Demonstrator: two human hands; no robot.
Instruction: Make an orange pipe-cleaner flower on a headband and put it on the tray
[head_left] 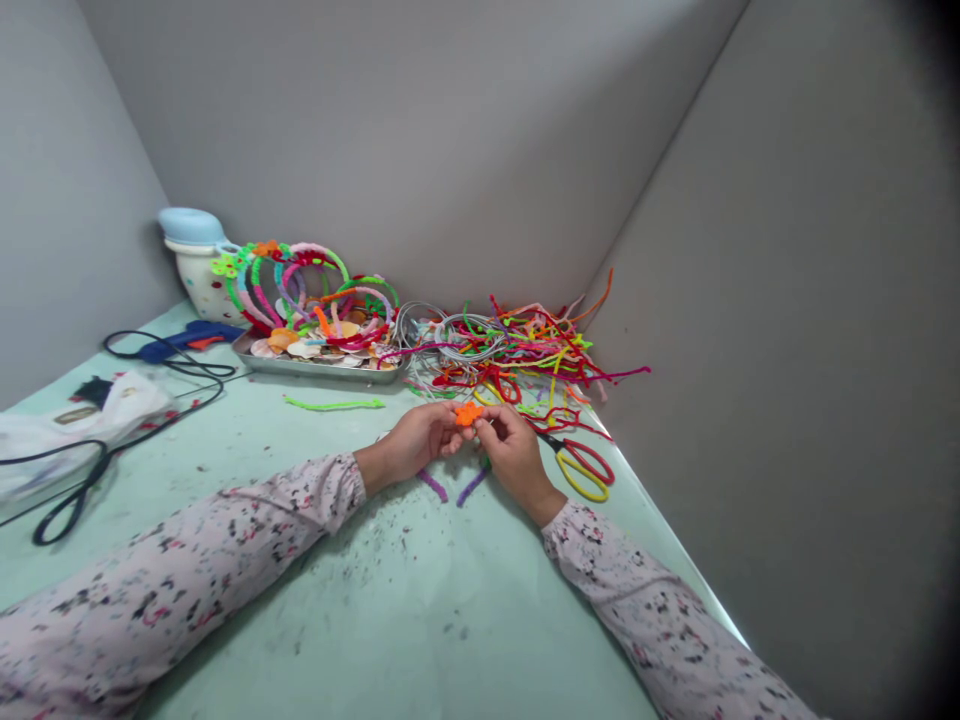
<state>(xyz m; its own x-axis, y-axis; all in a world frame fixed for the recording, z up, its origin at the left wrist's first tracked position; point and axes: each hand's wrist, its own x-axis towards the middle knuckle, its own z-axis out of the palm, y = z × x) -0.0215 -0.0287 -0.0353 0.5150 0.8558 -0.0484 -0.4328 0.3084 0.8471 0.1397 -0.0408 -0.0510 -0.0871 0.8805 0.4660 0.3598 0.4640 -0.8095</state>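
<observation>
Both hands meet over the middle of the table around a small orange flower, which looks bent from fuzzy pipe cleaner. My left hand pinches its left side with the fingertips. On the other side, my right hand has thumb and fingers closed on the flower's right edge. Below the hands, two purple fuzzy ends show on the table; the rest of that piece is hidden. Close to my right wrist lie scissors with red and yellow handles, their blades partly covered by the hand.
Behind the hands spreads a tangled pile of coloured pipe cleaners with grey wire coils. A metal tray holds shells and fuzzy headbands. Leftward are a blue glue gun, black cable, plastic bag and white jar. Walls enclose the table.
</observation>
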